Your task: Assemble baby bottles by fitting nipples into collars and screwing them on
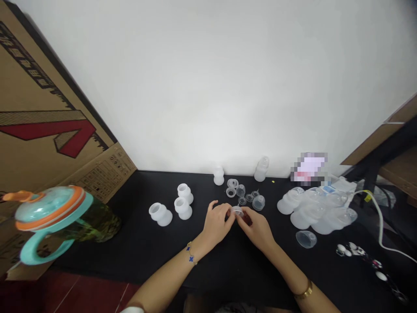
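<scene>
Between the fingertips of my left hand point(216, 224) and my right hand point(259, 230) is a translucent bottle collar point(237, 210), pinched from both sides. The fingers partly cover it, so I cannot tell whether another piece sits inside. Just beyond lie loose clear parts: some collar rings point(231, 191), a clear nipple point(240, 190), small discs point(249, 198) and a dome cap point(258, 202). Left of my hands stand three open white bottle bodies point(183, 208).
Capped baby bottles point(317, 211) crowd the right side, with a clear cap point(306, 239) in front. Two more bottles point(261, 168) stand by the wall. A beaded strap point(374, 265) and a white cable point(381, 226) lie at right. A big teal jug point(54, 221) and a cardboard box point(74, 95) are left.
</scene>
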Tool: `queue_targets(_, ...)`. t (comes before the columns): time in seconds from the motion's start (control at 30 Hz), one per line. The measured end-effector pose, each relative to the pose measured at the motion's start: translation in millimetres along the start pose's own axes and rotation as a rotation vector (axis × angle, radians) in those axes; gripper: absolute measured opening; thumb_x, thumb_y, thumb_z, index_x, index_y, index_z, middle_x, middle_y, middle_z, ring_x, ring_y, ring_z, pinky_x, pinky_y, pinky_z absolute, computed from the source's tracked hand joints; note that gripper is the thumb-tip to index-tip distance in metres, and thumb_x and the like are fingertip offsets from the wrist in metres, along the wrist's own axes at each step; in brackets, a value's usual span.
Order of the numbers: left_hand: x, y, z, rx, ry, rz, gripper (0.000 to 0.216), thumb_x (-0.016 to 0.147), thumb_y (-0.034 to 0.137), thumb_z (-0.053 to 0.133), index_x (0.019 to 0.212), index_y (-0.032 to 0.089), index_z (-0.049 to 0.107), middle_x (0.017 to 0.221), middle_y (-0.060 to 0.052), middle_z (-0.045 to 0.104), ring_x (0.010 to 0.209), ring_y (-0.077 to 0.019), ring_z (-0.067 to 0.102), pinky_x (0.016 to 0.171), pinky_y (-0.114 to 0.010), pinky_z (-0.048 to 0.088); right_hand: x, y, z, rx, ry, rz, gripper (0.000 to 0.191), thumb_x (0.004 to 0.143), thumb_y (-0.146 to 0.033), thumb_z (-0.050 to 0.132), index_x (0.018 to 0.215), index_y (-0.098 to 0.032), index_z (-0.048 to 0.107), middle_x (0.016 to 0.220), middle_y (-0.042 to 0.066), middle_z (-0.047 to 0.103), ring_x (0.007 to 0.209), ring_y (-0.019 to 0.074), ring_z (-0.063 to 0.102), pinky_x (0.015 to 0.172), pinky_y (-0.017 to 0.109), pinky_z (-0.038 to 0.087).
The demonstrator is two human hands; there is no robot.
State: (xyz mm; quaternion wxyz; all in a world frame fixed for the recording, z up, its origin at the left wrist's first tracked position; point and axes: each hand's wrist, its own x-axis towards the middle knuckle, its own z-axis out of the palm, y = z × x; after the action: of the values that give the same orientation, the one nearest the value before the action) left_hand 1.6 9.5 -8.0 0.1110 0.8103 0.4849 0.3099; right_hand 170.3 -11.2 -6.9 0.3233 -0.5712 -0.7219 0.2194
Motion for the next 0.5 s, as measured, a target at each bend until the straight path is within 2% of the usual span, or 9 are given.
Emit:
queue_targets(0.23, -0.6, 1.9, 1.0, -0.099, -0.026, -0.019, 0.015, 0.096, 0.025, 0.046, 0.103, 0.025, 0.058, 0.085, 0.002, 0.070, 0.081, -0.0174, 0.066, 0.105, -0.045, 0.033, -0.1, 3.7, 1.4, 0.049, 0.015, 0.019, 0.025, 0.096, -0.041, 0.046, 0.105, -0.023, 0.060, 0.077, 0.000, 0.068, 0.062, 0.0154, 0.062, 0.056, 0.024, 0.043)
queue_targets(0.37, -1.2, 0.7, 3.2, -0.100, -0.049, -0.023, 0.014, 0.096, 0.023, 0.044, 0.090, 0.023, 0.057, 0.076, 0.003, 0.066, 0.074, -0.0160, 0.064, 0.103, -0.043, 0.036, 0.5, 4.2, 1.6, 0.026, 0.004, 0.009, 0.025, 0.096, -0.041, 0.046, 0.105, -0.022, 0.060, 0.077, 0.001, 0.067, 0.062, 0.0160, 0.062, 0.056, 0.024, 0.043)
queue_targets(0.5, -1.4, 0.1, 3.5, -0.114, -0.044, -0.015, 0.015, 0.096, 0.022, 0.042, 0.090, 0.023, 0.056, 0.075, 0.004, 0.065, 0.073, -0.0154, 0.063, 0.104, -0.043, 0.036, 0.6, 4.3, 1.7, 0.022, -0.005, -0.010, 0.024, 0.095, -0.038, 0.047, 0.107, -0.022, 0.060, 0.078, 0.001, 0.068, 0.063, 0.0162, 0.063, 0.056, 0.024, 0.045)
